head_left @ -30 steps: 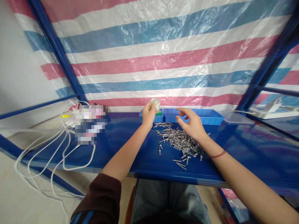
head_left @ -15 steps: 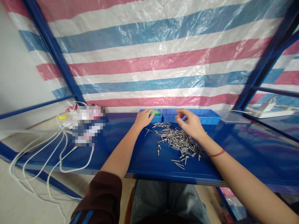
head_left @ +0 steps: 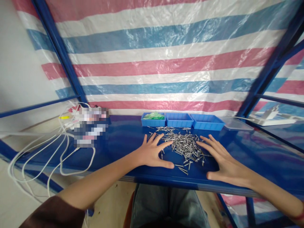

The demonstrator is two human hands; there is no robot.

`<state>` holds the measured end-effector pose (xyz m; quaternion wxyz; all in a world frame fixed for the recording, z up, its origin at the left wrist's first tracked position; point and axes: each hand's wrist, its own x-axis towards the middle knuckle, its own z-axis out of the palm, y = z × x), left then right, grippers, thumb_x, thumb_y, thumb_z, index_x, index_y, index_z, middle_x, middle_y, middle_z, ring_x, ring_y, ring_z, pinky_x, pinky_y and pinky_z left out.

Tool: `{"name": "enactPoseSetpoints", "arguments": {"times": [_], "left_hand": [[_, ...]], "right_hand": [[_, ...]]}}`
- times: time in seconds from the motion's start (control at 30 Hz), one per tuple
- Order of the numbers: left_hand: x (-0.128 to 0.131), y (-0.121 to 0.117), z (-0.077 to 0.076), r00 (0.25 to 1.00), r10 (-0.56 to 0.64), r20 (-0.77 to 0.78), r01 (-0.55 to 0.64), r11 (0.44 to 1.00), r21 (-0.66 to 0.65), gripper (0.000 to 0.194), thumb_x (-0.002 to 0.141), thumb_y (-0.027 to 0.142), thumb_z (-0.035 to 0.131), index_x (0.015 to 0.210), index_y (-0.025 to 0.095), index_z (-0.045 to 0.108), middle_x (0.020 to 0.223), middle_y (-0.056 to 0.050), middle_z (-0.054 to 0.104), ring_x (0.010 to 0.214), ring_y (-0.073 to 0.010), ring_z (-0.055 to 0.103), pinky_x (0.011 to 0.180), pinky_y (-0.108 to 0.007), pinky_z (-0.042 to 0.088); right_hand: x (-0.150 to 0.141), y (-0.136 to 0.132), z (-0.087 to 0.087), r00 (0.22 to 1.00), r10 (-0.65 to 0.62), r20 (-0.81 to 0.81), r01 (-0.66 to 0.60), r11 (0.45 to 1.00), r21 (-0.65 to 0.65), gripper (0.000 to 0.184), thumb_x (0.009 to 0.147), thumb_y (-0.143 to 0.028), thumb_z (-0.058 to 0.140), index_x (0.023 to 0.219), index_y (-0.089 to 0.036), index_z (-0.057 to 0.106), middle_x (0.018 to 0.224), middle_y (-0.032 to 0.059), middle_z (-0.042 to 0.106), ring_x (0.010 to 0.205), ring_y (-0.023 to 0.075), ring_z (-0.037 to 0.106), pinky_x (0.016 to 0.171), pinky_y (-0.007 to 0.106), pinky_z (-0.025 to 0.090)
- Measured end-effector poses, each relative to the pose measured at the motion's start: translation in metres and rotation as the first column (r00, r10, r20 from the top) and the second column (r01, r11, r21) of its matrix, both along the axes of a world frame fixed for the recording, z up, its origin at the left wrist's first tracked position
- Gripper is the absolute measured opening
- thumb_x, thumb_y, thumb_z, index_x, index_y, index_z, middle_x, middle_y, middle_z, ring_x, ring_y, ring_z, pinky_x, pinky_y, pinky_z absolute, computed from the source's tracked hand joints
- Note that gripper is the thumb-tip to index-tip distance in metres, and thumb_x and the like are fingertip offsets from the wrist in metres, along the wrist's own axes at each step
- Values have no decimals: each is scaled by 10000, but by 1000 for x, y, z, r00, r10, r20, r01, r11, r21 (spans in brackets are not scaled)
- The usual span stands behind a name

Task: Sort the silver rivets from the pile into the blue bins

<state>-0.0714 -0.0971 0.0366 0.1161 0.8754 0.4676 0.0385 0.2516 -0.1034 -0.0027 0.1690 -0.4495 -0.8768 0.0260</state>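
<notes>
A loose heap of silvery metal rivets lies on the blue table, with a few strays along its near and left edges. At the heap's left side is my left hand, fingers spread wide and holding nothing. My right hand flanks the heap on the right, its fingers also stretched apart and bare of anything. Behind the pile stand three blue bins in a row. The left bin holds green pieces, perhaps small bags; nothing shows inside the middle bin or the right bin.
A clear plastic lid lies right of the bins. White cables loop over the table's left end, beside a blurred-out item. Striped plastic sheeting hangs behind, between blue frame posts.
Both hands have drawn back from the bins toward me and spread out, coming down on either side of the rivet heap. The bins are now uncovered.
</notes>
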Motion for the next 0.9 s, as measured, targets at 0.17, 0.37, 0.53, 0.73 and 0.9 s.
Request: {"name": "enactPoseSetpoints", "arguments": {"times": [0.17,0.37,0.53,0.73,0.9], "left_hand": [[15,7,-10,999,21,30,-22,1000,20,982,565,831,431,1393,443,75,1513,-2,-81,1337,-427,-103,976,-718,-22],[22,25,-10,999,12,34,-13,999,38,910,633,801,399,1390,450,35,1518,1,-18,1352,-411,-29,960,-739,21],[25,33,-20,995,-24,92,13,992,128,731,765,705,327,1393,368,165,1480,-45,212,1350,-334,151,1016,-669,82],[29,40,-29,991,-23,135,-18,955,297,481,862,532,336,1261,278,419,1346,-63,406,1235,-269,357,1020,-517,263],[37,49,-33,991,61,116,-99,927,361,389,883,443,341,1187,241,474,1213,-79,485,1111,-261,442,920,-459,361]], "right_hand": [[-38,18,5,998,-20,62,22,999,-32,944,645,-691,540,1424,-350,129,1515,33,56,1350,380,-50,1032,640,132],[-65,44,6,997,58,46,-55,997,-51,875,690,-667,517,1418,-314,182,1506,76,99,1358,366,81,1033,596,217],[-72,52,4,993,118,-17,-118,992,39,617,809,-557,446,1347,-276,339,1394,111,364,1266,300,360,1000,523,324],[-82,64,6,997,69,-47,-60,984,169,400,861,-443,409,1175,-219,516,1144,118,566,1049,256,532,875,445,430],[-92,73,10,1000,-14,9,11,975,220,332,874,-375,387,1088,-188,557,1039,106,597,969,233,558,818,374,434]]}}
